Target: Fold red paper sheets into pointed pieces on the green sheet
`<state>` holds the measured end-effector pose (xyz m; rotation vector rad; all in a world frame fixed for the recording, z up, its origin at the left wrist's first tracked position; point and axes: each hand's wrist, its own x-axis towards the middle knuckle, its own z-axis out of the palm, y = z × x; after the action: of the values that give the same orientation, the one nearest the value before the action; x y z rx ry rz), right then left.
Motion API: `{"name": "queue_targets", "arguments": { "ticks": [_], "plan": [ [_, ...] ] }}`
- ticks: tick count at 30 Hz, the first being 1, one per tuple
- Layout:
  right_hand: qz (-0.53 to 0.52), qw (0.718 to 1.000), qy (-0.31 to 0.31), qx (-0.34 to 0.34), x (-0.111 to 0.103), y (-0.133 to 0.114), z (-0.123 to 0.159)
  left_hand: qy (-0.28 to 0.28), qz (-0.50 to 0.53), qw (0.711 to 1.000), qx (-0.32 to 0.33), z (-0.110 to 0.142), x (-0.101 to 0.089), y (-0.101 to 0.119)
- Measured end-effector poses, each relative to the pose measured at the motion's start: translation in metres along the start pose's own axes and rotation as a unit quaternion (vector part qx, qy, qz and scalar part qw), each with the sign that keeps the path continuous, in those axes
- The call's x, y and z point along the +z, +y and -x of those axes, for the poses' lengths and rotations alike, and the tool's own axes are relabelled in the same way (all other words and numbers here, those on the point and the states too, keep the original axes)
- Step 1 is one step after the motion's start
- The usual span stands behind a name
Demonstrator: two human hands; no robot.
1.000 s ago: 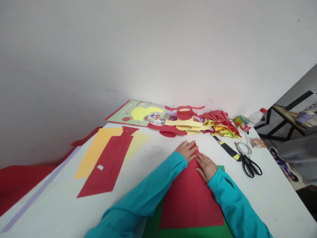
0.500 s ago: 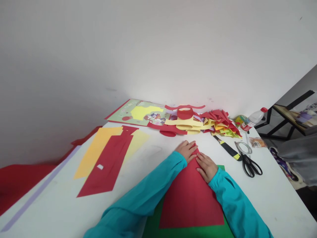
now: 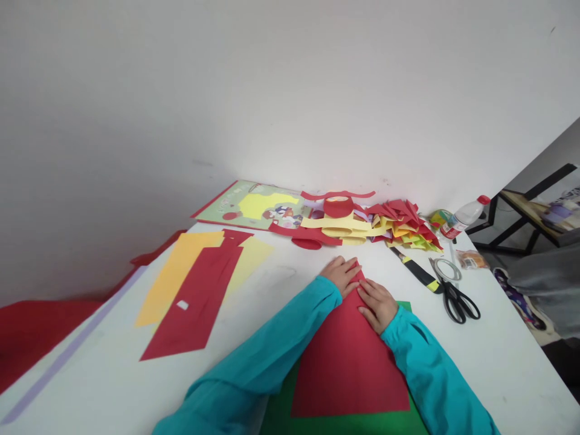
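Note:
A sheet of red paper [image 3: 350,368] lies in front of me on top of green paper [image 3: 290,405], its near edge square and its far end narrowing under my fingers. At that far end, my left hand [image 3: 341,275] presses its stretched fingers on the left side of the red paper. Just right of it, my right hand [image 3: 377,304] rests its spread fingers on the same sheet. The fingertips of both hands nearly meet. Whether the far end is folded is partly hidden by the fingers.
Black-handled scissors [image 3: 457,302], a yellow-and-black cutter [image 3: 421,273] and a tape roll [image 3: 446,269] lie right. Behind are a pile of folded paper [image 3: 403,223], paper strips [image 3: 339,223] and a bottle [image 3: 464,217]. Left are a red paper cutout [image 3: 199,296] and orange paper [image 3: 167,278].
Almost nothing differs. My right hand has shifted very slightly left along the red paper; my left hand stays in place.

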<state>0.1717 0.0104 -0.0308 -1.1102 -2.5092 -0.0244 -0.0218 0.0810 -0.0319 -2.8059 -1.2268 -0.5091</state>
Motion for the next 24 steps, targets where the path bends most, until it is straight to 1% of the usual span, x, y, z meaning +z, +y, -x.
{"name": "queue_targets", "arguments": {
  "ticks": [12, 20, 24],
  "plan": [
    [0.012, 1.000, 0.002, -0.001, -0.002, -0.001, -0.002, -0.003, -0.014, 1.000, 0.007, -0.001, -0.001, 0.000],
    [0.011, 1.000, 0.008, 0.010, -0.002, -0.002, -0.002, -0.007, -0.030, 0.999, 0.008, 0.013, -0.001, 0.008],
    [0.011, 1.000, -0.002, 0.005, -0.003, -0.002, -0.002, -0.013, -0.034, 0.999, 0.004, 0.009, 0.000, 0.009]
  ]
}}
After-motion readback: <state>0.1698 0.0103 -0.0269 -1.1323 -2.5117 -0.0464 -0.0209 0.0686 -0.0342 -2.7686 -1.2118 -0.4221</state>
